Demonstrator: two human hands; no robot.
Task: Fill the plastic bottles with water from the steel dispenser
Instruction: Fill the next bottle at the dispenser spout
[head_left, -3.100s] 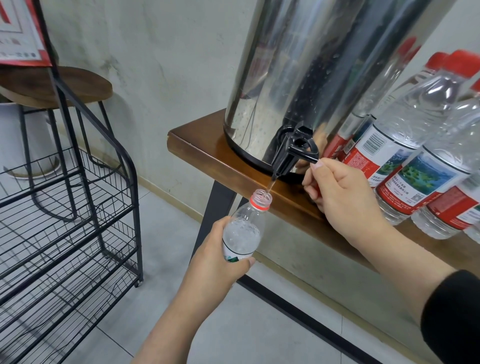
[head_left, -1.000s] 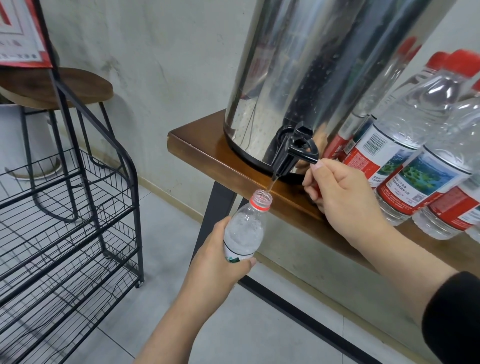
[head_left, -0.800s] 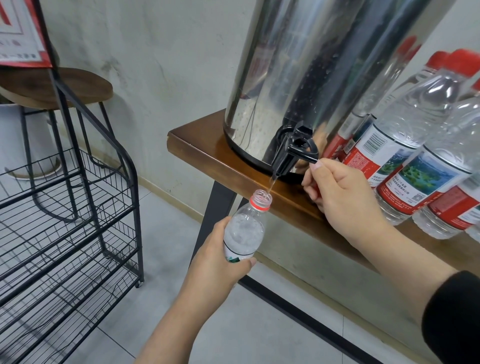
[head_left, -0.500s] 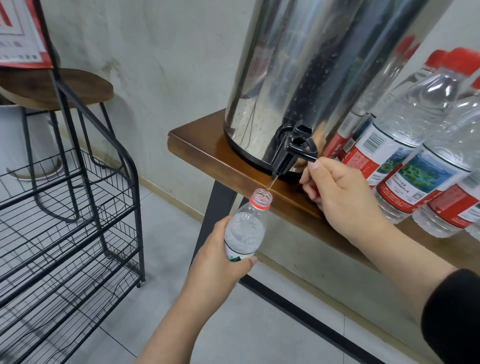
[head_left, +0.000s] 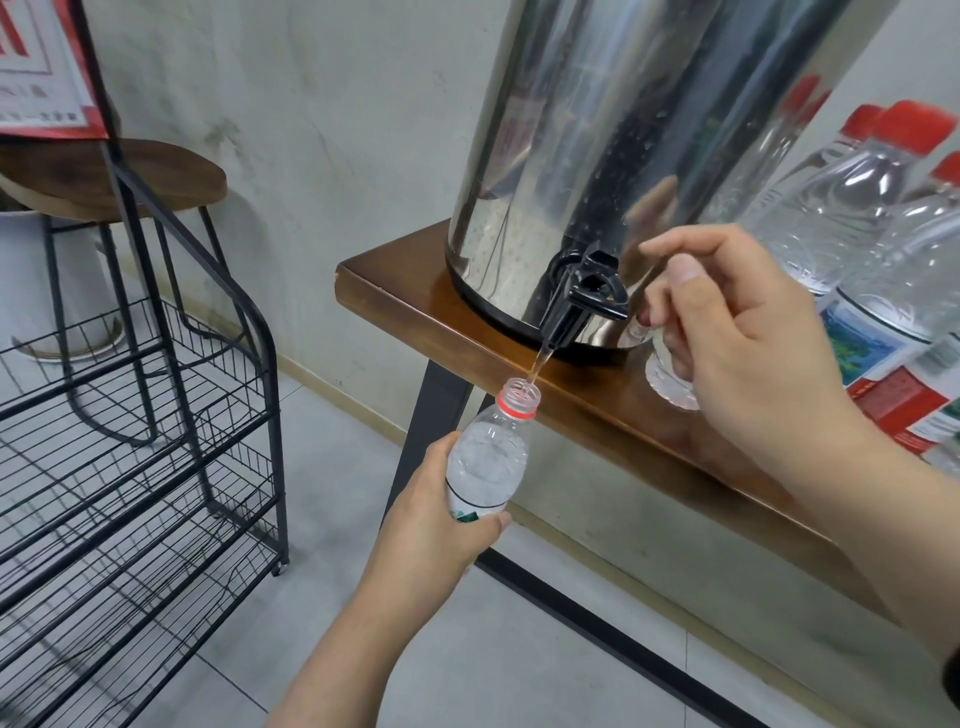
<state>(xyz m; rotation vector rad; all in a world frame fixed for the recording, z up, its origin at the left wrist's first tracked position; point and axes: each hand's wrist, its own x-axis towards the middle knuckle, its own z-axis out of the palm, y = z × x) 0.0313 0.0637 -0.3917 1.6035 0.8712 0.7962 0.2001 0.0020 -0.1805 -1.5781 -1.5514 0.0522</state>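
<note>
**Bottle mouth sitting directly under the tap's thin stream**

The left hand (head_left: 441, 525) is wrapping its fingers around the lower body of the small clear plastic bottle with the red neck ring (head_left: 488, 457), holding it in the air below the edge of the brown wooden table (head_left: 395, 296). The bottle's long axis is leaning, its open mouth tipped up and to the right toward the black plastic tap (head_left: 582, 296) at the foot of the tall polished steel dispenser (head_left: 597, 156). A thin stream of water (head_left: 537, 364) is falling from the spout into that mouth, so the opening is lying just beneath the spout and slightly to its left.

The right hand (head_left: 737, 348) is hovering just right of the tap with its fingers loosely curled and gripping nothing; it is plainly the nearer hand to the lever. Behind it, capped clear bottles with red lids (head_left: 841, 192) are standing on the table.

The water is looking close to the shoulder, so the next move is probably shutting off the flow, with the mouth kept under the spout until then.
</note>
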